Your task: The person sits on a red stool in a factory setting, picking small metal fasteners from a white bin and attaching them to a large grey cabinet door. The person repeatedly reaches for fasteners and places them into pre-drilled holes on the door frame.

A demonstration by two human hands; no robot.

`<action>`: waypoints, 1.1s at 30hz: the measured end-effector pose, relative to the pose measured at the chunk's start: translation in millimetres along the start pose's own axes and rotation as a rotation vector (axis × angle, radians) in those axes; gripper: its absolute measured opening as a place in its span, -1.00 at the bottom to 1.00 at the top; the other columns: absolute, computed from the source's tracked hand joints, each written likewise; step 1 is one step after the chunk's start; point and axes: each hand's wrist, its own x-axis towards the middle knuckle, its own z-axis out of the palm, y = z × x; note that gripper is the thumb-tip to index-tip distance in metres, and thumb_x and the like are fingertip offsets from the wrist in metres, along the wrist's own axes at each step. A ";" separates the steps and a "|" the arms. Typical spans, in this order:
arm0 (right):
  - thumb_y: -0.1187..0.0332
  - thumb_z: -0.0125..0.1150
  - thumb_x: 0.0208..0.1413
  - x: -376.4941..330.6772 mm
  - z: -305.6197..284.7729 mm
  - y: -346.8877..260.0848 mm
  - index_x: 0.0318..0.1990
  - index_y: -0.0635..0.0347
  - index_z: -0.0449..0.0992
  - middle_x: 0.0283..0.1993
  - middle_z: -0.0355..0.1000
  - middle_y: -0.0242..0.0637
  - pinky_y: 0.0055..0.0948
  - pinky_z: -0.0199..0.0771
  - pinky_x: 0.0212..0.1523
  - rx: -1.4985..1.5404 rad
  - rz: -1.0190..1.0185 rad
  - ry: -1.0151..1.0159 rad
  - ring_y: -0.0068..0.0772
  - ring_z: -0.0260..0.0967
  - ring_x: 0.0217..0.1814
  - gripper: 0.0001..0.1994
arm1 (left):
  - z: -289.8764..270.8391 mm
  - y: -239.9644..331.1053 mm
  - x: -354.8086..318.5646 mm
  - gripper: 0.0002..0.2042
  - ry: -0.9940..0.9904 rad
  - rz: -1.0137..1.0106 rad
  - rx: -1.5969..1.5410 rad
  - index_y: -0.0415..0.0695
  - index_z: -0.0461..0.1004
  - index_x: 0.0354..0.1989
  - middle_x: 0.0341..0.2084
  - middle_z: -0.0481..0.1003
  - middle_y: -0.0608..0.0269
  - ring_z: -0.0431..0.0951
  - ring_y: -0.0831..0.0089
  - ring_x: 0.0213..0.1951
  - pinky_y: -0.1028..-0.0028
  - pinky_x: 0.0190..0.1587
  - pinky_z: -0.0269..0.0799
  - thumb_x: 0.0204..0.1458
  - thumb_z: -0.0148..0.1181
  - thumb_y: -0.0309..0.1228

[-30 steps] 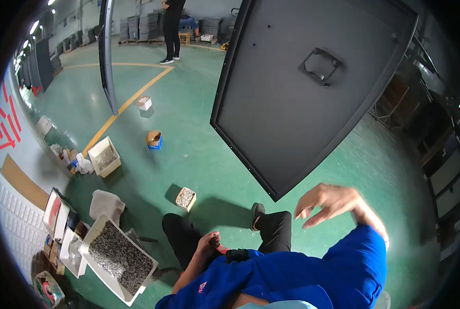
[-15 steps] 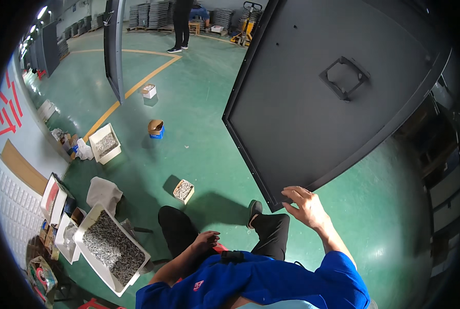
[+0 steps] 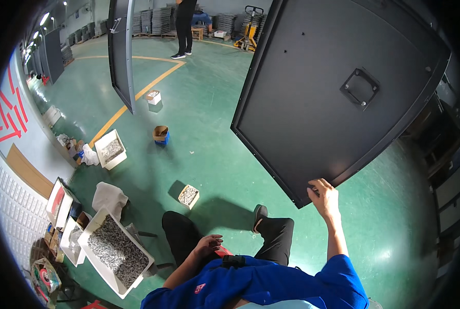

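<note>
A large dark grey metal panel [image 3: 312, 129] with raised edges stands tilted in front of me on the right. A small square bracket [image 3: 360, 88] sits on its face. My right hand [image 3: 324, 200] is at the panel's lower edge near the bottom corner, thumb and fingers closed on the rim. My left hand [image 3: 207, 246] rests over my lap with its fingers curled. Whatever it may hold is hidden. Left of my legs stands a white bin [image 3: 146, 269] full of small metal fasteners. An open small box [image 3: 188, 196] of pale pieces lies on the floor ahead.
A second dark panel [image 3: 120, 56] stands upright farther off. On the floor are a blue box [image 3: 161, 135], a white box [image 3: 153, 97] and a cream bin [image 3: 111, 149] of metal parts. A person [image 3: 184, 28] stands at the back, near a yellow pallet jack [image 3: 248, 35].
The large panel has shifted right and turned, and my right hand has moved right and slightly up with its lower edge. My left hand has stayed over my lap.
</note>
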 end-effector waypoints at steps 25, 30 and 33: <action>0.48 0.18 -0.27 -53.1 34.1 71.5 -0.24 0.28 0.36 -0.24 0.29 -0.12 -0.27 0.23 -0.10 -0.055 0.294 0.177 -0.08 0.22 -0.13 -0.67 | 12.5 12.7 -2.6 -0.70 -0.014 -0.187 -0.244 -0.29 0.32 -0.24 -0.44 0.39 0.23 0.41 0.49 -0.42 0.51 -0.36 0.36 0.06 -0.08 -0.26; 0.50 0.17 -0.30 -58.7 33.0 78.8 -0.27 0.26 0.37 -0.28 0.29 -0.12 -0.26 0.23 -0.13 -0.039 0.275 0.225 -0.09 0.22 -0.17 -0.69 | 12.5 15.8 -6.9 -0.71 -0.062 -0.196 -0.279 -0.29 0.32 -0.29 -0.50 0.40 0.21 0.41 0.46 -0.47 0.51 -0.39 0.36 0.07 -0.10 -0.25; 0.52 0.18 -0.32 -60.0 32.9 87.7 -0.31 0.26 0.36 -0.30 0.28 -0.13 -0.27 0.24 -0.16 -0.027 0.266 0.256 -0.09 0.23 -0.18 -0.71 | 17.4 20.7 -6.1 -0.72 -0.012 -0.219 -0.176 -0.29 0.32 -0.30 -0.51 0.40 0.19 0.42 0.45 -0.48 0.51 -0.39 0.36 0.07 -0.10 -0.26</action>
